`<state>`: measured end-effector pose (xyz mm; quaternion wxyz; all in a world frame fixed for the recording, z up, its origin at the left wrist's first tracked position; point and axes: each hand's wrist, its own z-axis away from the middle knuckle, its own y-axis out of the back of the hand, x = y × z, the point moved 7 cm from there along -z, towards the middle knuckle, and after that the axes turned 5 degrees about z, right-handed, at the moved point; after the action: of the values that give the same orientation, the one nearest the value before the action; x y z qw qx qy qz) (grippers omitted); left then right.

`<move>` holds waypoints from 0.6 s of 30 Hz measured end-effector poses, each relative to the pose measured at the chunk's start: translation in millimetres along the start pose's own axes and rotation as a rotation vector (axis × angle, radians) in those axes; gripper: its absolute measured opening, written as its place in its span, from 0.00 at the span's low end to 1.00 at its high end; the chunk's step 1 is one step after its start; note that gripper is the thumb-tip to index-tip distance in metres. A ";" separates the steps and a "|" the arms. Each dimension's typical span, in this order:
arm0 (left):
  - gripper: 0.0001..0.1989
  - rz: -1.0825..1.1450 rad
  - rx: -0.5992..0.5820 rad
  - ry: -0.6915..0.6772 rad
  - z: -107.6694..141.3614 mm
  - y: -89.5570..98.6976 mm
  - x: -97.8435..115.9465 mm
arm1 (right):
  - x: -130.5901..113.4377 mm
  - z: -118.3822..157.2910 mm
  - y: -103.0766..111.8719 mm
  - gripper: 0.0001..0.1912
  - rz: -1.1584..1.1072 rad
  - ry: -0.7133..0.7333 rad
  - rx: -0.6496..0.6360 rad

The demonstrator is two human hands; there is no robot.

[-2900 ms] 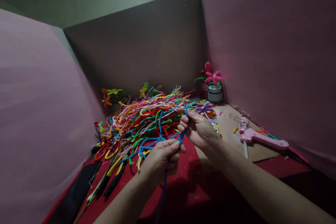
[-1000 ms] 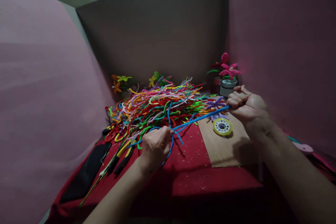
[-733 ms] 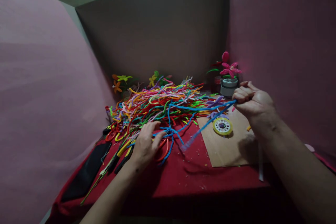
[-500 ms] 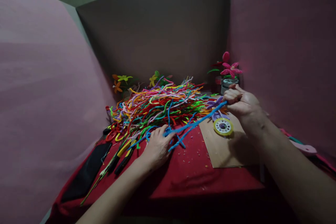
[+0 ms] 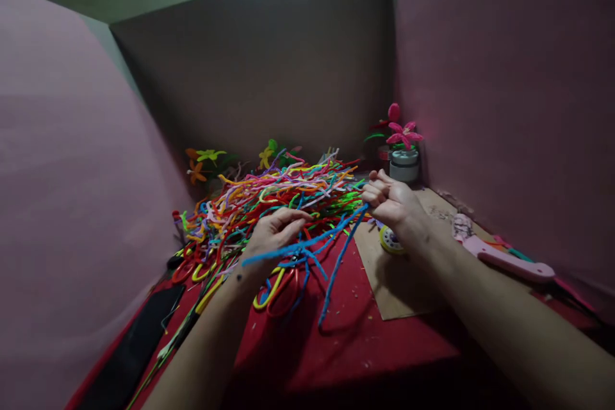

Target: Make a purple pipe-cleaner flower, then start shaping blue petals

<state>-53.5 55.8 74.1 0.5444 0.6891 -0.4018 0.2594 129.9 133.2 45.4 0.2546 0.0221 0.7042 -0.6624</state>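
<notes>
My right hand is closed around several blue pipe cleaners above the cardboard. One strand hangs from the fist toward the red cloth, and others stretch left, passing in front of my left wrist. Thumb and fingers of my left hand are pinched together at the front of a heap of coloured pipe cleaners; whatever they hold, if anything, cannot be made out. Below that hand lie scissors with red and yellow handles, among more blue pipe cleaners.
A sheet of cardboard carries a yellow-rimmed wheel, partly behind my right hand. To the right lies a pink-handled tool. Pink flowers stand in a pot at the back. A flat black object lies left.
My right hand has drawn left with the blue pipe cleaners. My left hand has risen off the cloth, uncovering the scissors. The view has shifted right.
</notes>
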 end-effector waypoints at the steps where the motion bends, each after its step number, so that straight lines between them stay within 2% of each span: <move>1: 0.14 0.112 -0.107 0.036 2.0 -11.9 6.9 | 2.6 0.2 1.0 0.18 0.015 -0.007 0.006; 2: 0.14 0.209 -0.207 0.069 4.4 -24.5 13.3 | 4.9 0.3 1.8 0.18 0.032 -0.015 0.010; 4: 0.15 0.376 -0.311 0.126 8.3 -45.2 21.9 | 8.0 0.2 2.6 0.18 0.065 -0.029 0.012; 7: 0.14 0.547 -0.440 0.290 14.6 -72.5 16.9 | 9.3 -1.0 3.1 0.18 0.061 -0.040 0.005; 10: 0.11 0.620 -0.404 0.407 15.4 -78.8 2.5 | 10.4 -2.6 2.9 0.17 0.038 -0.032 -0.023; 13: 0.09 0.738 -0.333 0.401 11.5 -74.3 -4.4 | 20.6 -1.4 -1.0 0.10 0.107 -0.032 -0.122; 16: 0.08 0.846 -0.252 0.350 7.0 -68.1 -6.6 | 47.1 5.1 -2.5 0.09 0.310 -0.132 -0.226; 18: 0.08 0.862 -0.219 0.327 5.2 -65.9 -8.3 | 58.2 10.7 -3.2 0.09 0.511 -0.095 -0.281</move>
<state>-3.3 58.7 30.4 0.5127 0.3483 -0.5851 0.5230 81.7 104.9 25.8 0.4462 0.1321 0.7479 -0.4733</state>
